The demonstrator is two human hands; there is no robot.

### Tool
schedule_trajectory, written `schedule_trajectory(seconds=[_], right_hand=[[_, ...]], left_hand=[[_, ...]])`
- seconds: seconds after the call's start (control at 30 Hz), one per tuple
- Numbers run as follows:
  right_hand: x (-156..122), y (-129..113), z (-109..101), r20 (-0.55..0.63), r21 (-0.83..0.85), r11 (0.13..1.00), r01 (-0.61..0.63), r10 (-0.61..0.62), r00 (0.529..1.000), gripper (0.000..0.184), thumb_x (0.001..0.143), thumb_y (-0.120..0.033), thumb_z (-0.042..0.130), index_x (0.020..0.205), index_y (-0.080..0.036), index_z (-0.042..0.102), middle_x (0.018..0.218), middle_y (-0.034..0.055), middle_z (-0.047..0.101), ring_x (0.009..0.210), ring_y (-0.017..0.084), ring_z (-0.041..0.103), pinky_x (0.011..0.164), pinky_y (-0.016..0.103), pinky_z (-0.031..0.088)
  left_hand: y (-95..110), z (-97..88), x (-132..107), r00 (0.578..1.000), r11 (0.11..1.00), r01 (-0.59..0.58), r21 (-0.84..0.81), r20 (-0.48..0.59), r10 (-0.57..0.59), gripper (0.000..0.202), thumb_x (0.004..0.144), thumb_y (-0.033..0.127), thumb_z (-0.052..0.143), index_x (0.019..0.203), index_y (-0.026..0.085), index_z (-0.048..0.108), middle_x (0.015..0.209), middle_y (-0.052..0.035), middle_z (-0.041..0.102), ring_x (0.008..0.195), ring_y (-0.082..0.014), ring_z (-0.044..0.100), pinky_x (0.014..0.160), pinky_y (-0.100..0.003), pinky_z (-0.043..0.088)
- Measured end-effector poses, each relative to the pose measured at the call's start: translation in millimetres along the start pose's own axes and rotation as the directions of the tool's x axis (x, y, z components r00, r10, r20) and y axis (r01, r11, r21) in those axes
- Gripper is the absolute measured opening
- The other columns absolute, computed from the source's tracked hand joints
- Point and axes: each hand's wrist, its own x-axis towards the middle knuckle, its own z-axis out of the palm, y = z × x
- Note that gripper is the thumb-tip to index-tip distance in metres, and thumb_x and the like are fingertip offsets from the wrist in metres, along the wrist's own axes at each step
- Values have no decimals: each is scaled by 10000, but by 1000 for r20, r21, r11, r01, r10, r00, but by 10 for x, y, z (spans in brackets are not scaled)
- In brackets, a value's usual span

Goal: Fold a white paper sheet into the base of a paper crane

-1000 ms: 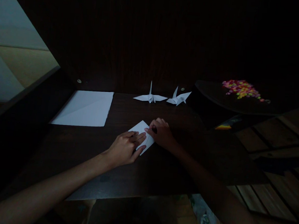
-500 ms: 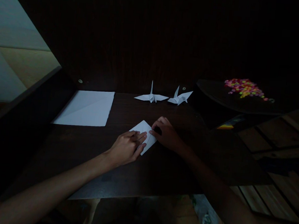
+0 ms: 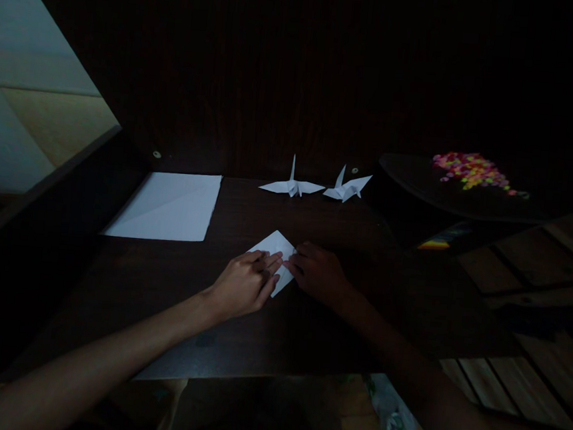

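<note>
On the dark wooden desk lies a small square of white folded paper (image 3: 275, 239), turned with one corner toward me. Across its left half rests my left hand (image 3: 245, 279), fingers extended and pressing it against the surface. My right hand (image 3: 319, 271) is closed at the paper's right corner, thumb and fingertips pinching the edge. Parts of the paper are hidden beneath the fingers of both hands. Beyond it, near the back panel, stand two white origami cranes, one spread-winged crane (image 3: 293, 187) and one tilted crane (image 3: 347, 189) to its right.
White paper sheets (image 3: 171, 205) lie at the back left, beside the raised side board (image 3: 43, 187). On a dark rounded shelf (image 3: 405, 178) at the right sits a heap of small colourful pieces (image 3: 473, 171). A plastic bag (image 3: 392, 412) is below the front edge.
My right hand has moved slightly in and down along the paper's right corner, its fingers now closer to my left fingertips. My left hand stays on the paper.
</note>
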Motion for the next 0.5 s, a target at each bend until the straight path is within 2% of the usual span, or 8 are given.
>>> schedule_trajectory(seconds=[0.2,0.3,0.43,0.5], right_hand=[[-20,-101,-99,163,-105,994,-13,30,986,324,965,-387,461,948,-174,704,903,122,715,804,240,664,640,312,423],[-36,-116,-101,166,-123,992,-20,40,985,402,927,-510,491,984,-168,696,904,146,721,822,270,678,653,326,431],[-57,-140,-75,152,-112,993,-24,41,988,637,796,-733,511,1020,-161,679,895,164,723,827,302,687,670,341,441],[-63,-150,-66,147,-102,994,-32,47,988,699,751,-777,519,1033,-156,673,887,167,724,831,316,688,671,349,444]], left_hand=[[-15,-26,-9,1000,999,-14,-31,27,15,400,943,248,398,1222,90,636,1321,-116,601,1102,-240,621,972,-390,498],[-23,-46,-18,998,998,-18,-67,53,22,444,910,241,402,1267,65,596,1346,-144,574,1126,-264,601,975,-418,492],[-33,-72,-22,996,996,-27,-87,83,34,497,869,254,439,1291,24,566,1365,-177,548,1135,-291,586,995,-428,475],[-41,-80,-24,995,995,-33,-89,94,41,517,855,255,457,1302,12,554,1381,-184,530,1145,-294,580,1005,-418,467]])
